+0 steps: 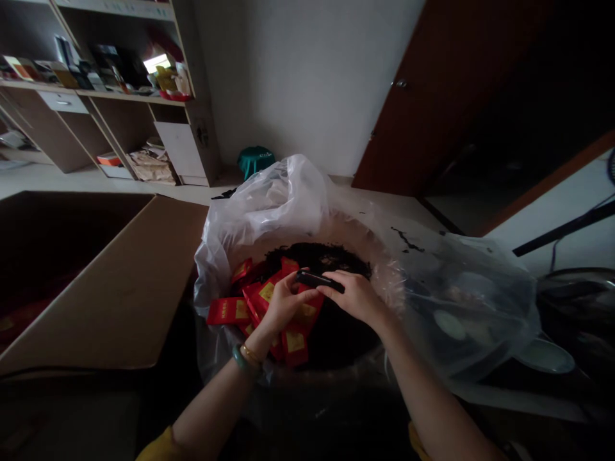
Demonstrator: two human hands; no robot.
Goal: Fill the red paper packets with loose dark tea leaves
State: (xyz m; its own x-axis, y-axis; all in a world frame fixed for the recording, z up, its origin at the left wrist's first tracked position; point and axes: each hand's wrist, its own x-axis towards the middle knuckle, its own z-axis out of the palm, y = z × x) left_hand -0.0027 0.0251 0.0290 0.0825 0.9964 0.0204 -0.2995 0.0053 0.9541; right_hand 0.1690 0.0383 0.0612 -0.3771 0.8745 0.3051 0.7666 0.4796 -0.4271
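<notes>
Both hands hold a small dark oblong object (314, 280) between them, above a large container lined with clear plastic. My left hand (287, 299) grips its left end with thumb and fingers. On the right end, my right hand (353, 293) has its fingers over the top edge and its thumb below. Several red packets with gold labels (229, 311) lie in a heap under and beside my left hand. Dark loose leaf-like material (327, 256) fills the container behind and below the hands. What kind of thing I hold is too dark to tell.
The clear plastic liner (298, 192) stands up at the back and spreads out to the right (480, 288). An open cardboard box (129, 275) stands at the left. Behind are a shelf desk (125, 96), a green bag-like item (255, 160) and a brown door (432, 96).
</notes>
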